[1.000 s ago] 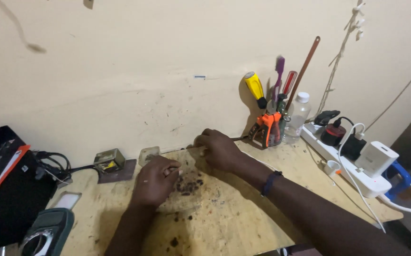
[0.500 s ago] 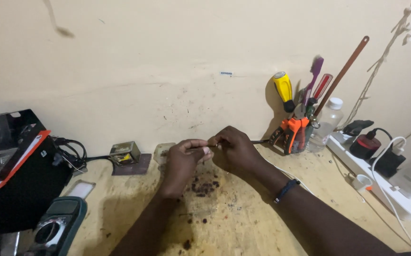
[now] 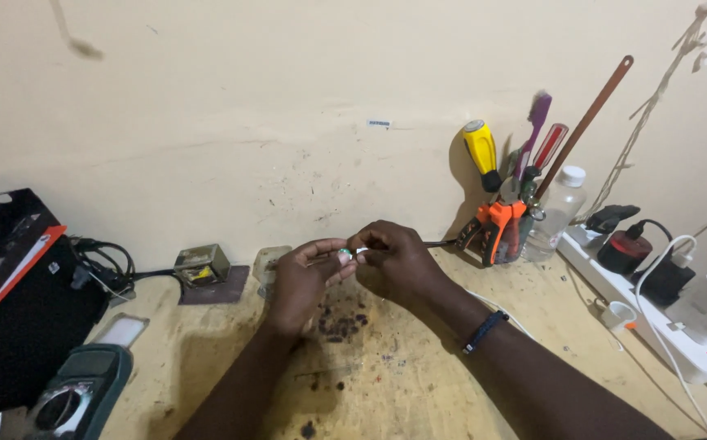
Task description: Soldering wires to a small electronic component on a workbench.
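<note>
Your hands have come together and lifted. A second ago your left hand (image 3: 305,281) lay flat on the surface (image 3: 419,383) over the dark scorched patch (image 3: 341,324), and your right hand (image 3: 398,265) sat apart from it, further back. Half a second ago they had closed up. Now both hover just above the patch, fingertips meeting at one point.

State of hands: left hand pinches a small pale piece (image 3: 344,255) between thumb and forefinger. Right hand is clenched around a thin dark rod-like tool (image 3: 439,243), whose far end sticks out toward the tool holder. Its tip meets the small piece at the pinch. What the piece is, too small to tell.

Position of the piece: in the air, between your two hands, above the burnt patch and in front of the wall; not resting on the surface.

Meaning of the change, as a judgement: the work has moved from the surface up into a two-handed hold, so the piece now depends on your pinch alone for steadiness.

Unchanged around you: orange-handled pliers (image 3: 496,228) and the yellow-handled screwdriver (image 3: 480,151) stand in the holder, clear bottle (image 3: 555,213) just beside them, white power strip (image 3: 663,314) at right. Green meter (image 3: 76,393) lies at lower left, small transformer (image 3: 201,265) near the wall.
</note>
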